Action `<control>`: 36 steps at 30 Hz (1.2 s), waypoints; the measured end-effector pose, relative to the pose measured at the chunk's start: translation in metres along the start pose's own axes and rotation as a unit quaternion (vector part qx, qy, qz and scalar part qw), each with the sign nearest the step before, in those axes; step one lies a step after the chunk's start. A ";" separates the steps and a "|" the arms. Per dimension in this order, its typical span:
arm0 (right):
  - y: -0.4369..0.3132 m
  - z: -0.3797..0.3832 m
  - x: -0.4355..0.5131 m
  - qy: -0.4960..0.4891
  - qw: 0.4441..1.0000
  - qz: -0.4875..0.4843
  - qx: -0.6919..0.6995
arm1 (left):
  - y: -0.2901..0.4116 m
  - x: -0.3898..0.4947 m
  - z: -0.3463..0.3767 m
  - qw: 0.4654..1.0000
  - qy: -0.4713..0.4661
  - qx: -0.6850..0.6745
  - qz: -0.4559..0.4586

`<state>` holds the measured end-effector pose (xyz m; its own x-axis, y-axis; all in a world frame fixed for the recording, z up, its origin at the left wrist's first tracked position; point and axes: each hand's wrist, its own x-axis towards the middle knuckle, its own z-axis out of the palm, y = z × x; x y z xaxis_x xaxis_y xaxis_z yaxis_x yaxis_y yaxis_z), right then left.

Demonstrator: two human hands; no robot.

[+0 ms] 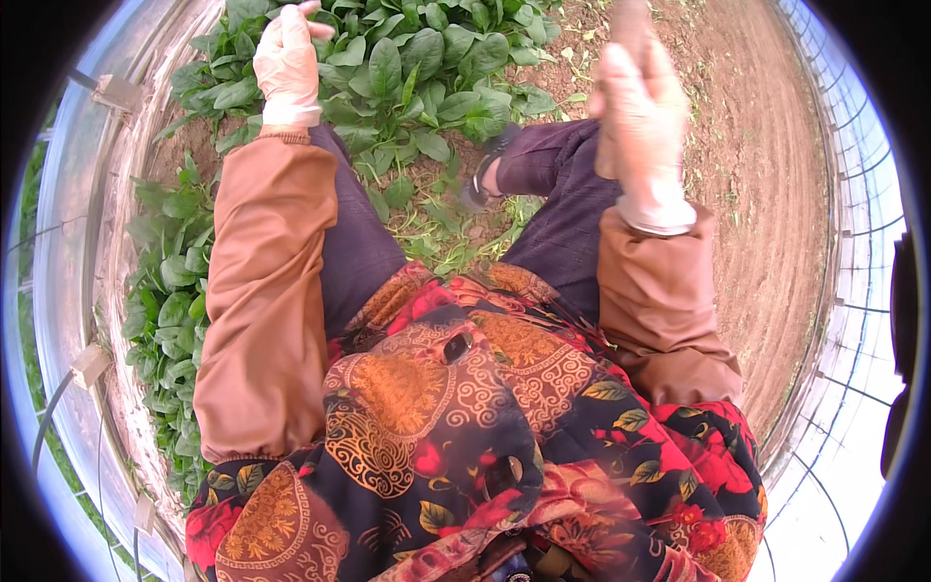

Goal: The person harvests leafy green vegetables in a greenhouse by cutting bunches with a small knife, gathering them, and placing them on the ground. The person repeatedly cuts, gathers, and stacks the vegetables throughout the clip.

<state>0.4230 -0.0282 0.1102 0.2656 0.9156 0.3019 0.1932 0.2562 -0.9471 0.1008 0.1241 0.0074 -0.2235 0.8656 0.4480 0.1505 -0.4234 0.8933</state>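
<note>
My right hand (649, 124), in a thin pale glove, grips a hand tool with a brown, apparently wooden handle (606, 154). Motion blurs the tool's far end, which runs past the top edge of the view, so its kind is unclear. At the upper left, my left hand (287, 69) is over the edge of the leafy plants, also in a thin glove. Its thumb and a finger are apart and nothing shows between them. Dark green spinach-like plants (425, 65) grow thickly between the two hands. Cut leaves and stems (465, 233) litter the soil between my legs.
Another row of leafy plants (171, 291) runs along my left side, beside the clear plastic greenhouse wall (73, 240). Bare tilled soil (756, 218) stretches on the right towards a wire-and-film wall (865, 218). My shod foot (484, 171) is close to the plants.
</note>
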 end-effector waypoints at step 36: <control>0.026 -0.064 -0.004 0.188 0.942 0.277 0.027 | -0.239 -0.199 0.216 0.653 -0.722 0.228 -0.004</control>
<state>0.4875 -0.0446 0.0916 0.6290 0.7418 -0.2326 -0.1192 -0.2037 -0.9718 0.3171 0.1103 -0.3028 0.8659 0.3553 -0.3522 0.4996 -0.5787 0.6446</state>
